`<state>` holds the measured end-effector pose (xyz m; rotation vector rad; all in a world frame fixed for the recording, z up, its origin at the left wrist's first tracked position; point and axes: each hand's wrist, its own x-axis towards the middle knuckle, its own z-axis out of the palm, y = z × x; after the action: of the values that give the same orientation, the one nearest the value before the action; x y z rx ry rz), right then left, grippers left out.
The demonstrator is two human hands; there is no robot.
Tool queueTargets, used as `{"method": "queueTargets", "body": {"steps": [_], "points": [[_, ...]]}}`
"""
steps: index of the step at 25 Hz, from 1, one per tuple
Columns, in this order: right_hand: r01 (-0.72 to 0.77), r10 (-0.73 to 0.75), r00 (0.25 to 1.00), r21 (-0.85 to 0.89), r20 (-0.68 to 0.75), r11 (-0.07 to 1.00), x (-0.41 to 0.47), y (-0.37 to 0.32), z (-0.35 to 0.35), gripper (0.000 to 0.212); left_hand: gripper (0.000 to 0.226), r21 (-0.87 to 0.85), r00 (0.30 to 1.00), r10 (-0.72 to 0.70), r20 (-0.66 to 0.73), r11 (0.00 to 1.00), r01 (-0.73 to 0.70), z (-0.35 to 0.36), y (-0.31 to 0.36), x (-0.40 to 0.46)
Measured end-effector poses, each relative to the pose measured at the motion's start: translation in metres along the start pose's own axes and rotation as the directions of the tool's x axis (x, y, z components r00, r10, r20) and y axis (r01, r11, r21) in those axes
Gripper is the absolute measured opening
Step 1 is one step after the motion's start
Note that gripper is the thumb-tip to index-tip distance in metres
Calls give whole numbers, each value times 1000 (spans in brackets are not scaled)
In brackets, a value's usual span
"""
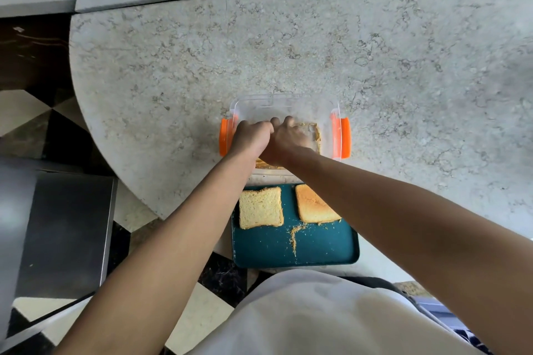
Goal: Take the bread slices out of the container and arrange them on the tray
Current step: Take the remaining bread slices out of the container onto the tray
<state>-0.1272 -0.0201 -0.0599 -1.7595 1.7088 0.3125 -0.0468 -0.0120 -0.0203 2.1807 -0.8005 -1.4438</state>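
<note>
A clear plastic container with orange side clips stands on the stone counter. Both hands reach down into it. My left hand and my right hand lie side by side over the bread inside, of which only the right edge and a bit of the near edge show. Their fingertips are hidden, so I cannot tell their grip. Nearer to me sits a teal tray with two slices: a pale slice at its far left and a browner slice at its far right.
Crumbs are scattered across the tray's middle. The grey stone counter curves away on the left, with a checkered floor below it. A dark metal surface stands at the left. The tray overhangs the counter's near edge.
</note>
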Motion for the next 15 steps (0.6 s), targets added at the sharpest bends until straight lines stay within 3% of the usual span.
{"method": "queueTargets", "body": {"steps": [2,5,10,15], "points": [[10,-10,1000,-40,3,999,2,1,4,76,15,-11,1000,-9,-2,1000,9,1,1,-1],[18,-18,1000,-88,-5,996,3,2,7,83,30,-11,999,-32,8,999,32,2,-1,-1],[29,-38,999,-214,-34,976,-1,12,0,90,16,-7,1000,-12,16,1000,12,4,-4,5],[37,-41,999,-253,-12,967,-3,23,-3,93,30,207,1000,20,18,978,-23,8,-4,13]]}}
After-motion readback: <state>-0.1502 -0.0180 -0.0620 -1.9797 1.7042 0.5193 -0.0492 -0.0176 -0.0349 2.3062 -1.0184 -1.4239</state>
